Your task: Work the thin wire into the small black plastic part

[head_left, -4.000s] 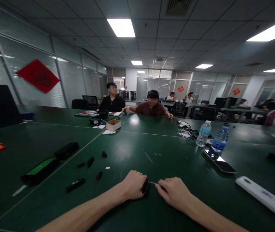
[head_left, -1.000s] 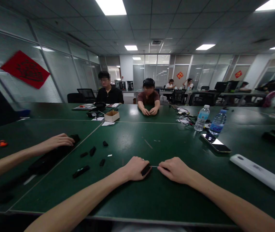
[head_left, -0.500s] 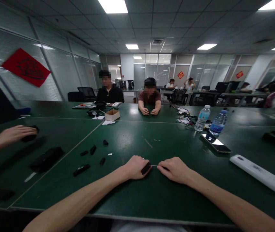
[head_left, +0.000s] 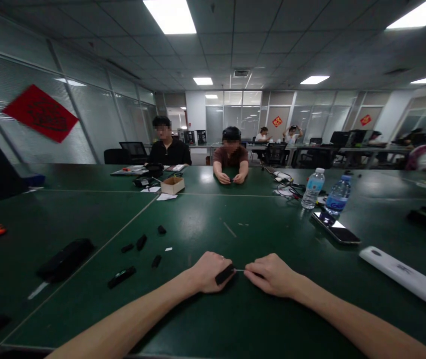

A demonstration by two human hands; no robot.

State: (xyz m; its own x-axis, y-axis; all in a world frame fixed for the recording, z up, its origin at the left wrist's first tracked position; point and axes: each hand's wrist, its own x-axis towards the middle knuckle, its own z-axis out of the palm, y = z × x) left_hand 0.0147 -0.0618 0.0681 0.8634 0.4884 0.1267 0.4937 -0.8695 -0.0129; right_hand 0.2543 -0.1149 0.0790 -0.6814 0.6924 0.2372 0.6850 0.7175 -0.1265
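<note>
Slim black rectangular plastic piece (head_left: 224, 274) lies gripped in the fingers of the left hand (head_left: 209, 272), its long axis tilted from lower left to upper right, just above the dark green table (head_left: 194, 219). A thin silver metal pin (head_left: 240, 269) runs almost level from its upper end toward the right hand (head_left: 271, 274), whose fingers close on the pin's far end; that end disappears between them, so how far it reaches cannot be told. The two hands are close together but apart, bridged only by the pin, with the left hand nearer the black piece. Off to the left lie short black plastic bits (head_left: 141, 242) and a long black case (head_left: 65, 259). To the right are a white plastic bar (head_left: 403, 279), a smartphone (head_left: 335, 232) and a clear water bottle (head_left: 313, 188). Across the table, a seated co-worker's hands (head_left: 231, 178) rest close together, right of a small cardboard box (head_left: 172, 185)
</note>
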